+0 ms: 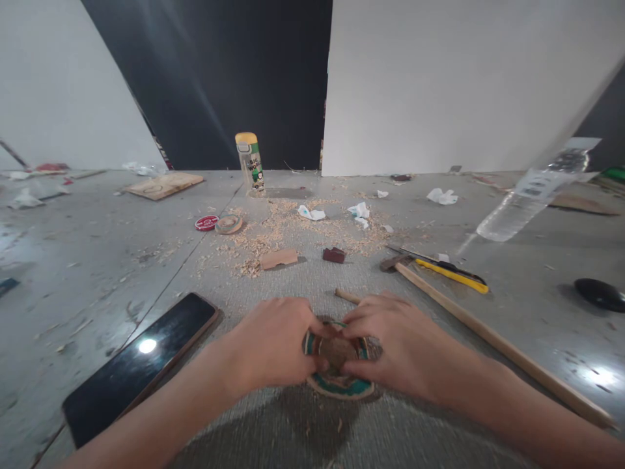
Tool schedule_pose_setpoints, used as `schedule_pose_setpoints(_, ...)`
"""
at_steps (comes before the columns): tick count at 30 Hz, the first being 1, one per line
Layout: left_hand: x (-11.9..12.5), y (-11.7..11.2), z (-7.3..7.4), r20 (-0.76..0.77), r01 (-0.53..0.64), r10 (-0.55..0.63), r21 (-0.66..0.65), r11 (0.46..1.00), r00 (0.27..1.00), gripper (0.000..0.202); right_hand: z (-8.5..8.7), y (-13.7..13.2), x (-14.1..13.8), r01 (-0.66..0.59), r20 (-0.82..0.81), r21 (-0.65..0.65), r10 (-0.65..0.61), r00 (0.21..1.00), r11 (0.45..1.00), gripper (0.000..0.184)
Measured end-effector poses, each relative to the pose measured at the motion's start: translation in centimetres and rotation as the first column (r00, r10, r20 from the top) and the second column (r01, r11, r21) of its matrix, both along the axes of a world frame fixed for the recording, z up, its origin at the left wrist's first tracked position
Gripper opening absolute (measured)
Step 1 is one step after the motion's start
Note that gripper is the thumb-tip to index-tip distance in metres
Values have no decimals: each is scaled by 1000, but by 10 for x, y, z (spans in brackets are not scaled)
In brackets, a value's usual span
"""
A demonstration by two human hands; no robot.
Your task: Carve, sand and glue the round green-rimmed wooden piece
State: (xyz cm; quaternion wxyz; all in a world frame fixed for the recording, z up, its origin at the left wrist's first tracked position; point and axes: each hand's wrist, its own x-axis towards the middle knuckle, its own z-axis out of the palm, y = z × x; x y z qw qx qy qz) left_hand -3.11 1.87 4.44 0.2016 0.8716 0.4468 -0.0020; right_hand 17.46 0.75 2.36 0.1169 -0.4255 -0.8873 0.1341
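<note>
A small round wooden dish (339,389) with teal and brown rings and a brown middle sits low in the centre of the head view. My left hand (278,339) grips its left side, thumb and fingertips bent in over the rim. From the right, my right hand (398,335) holds the opposite side the same way, its fingertips close to the left ones. The fingers cover parts of the rim. A thin wooden stick (346,296) pokes out behind my right hand; its other end is hidden.
A phone (141,365) lies left. To the right are a long-handled hammer (488,332), a yellow-handled cutter (452,275) and a plastic bottle (532,192). Wood blocks (279,258), shavings, a red lid (206,223), crumpled tissue (311,213) and a yellow-capped bottle (251,166) are ahead.
</note>
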Motion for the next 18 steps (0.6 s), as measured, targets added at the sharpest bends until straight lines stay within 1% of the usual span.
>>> schedule_pose_setpoints(4,-1,1,-2,5,28,-28,27,999,1000,25,3,4,2,-57,79,-44,60,995,997,18)
schedule_pose_setpoints(8,-2,2,-3,6,54,-54,53,997,999,21,3,5,5,-124,100,-78,132,986,989,21)
schedule_pose_setpoints(12,0,3,-1,-6,68,-67,69,995,998,17,2,2,5,-110,80,-57,114,990,992,23)
schedule_pose_setpoints(15,2,2,0,-22,78,-77,82,994,997,14,3,-3,2,-95,65,-34,97,993,995,17)
schedule_pose_setpoints(18,2,1,0,-50,114,-109,115,987,993,13,6,-8,-2,-66,95,-2,66,993,998,14)
